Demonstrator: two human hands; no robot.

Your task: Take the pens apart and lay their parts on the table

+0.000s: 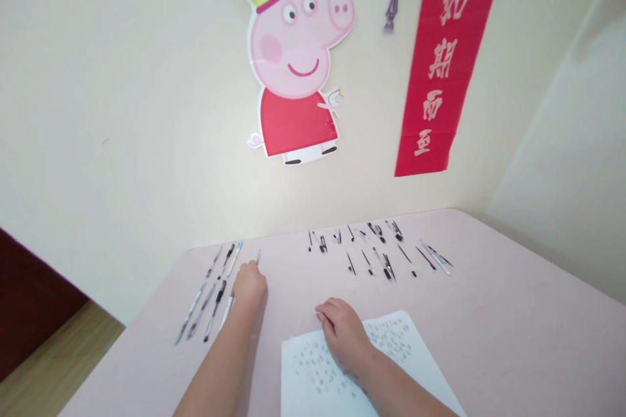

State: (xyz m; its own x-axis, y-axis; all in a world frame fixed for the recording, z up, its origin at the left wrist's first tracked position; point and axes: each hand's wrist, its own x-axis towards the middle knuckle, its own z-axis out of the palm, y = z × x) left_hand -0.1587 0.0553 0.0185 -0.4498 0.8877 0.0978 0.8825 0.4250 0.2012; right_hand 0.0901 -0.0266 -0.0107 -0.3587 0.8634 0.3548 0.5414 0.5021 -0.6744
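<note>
My left hand [249, 283] reaches over the left part of the table, its fingers closed round a pen [259, 256] whose upper end sticks out beyond them. Beside that hand lie several pens in two rows, among them a black-gripped pen [215, 309], a white and blue pen [235, 259] and a pale pen [191, 313]. A white pen [226, 311] is partly covered by my left wrist. My right hand [345, 332] rests on a sheet of paper [308, 397] covered with small handwritten marks. Its fingers are curled in, and nothing shows in them.
Pen parts, such as a refill [351, 263], a cap [413, 274] and dark pieces [388, 267], lie in two rows at the back right of the pink table [518, 313]. The wall behind carries a pig cutout [298, 65] and a red banner [440, 78].
</note>
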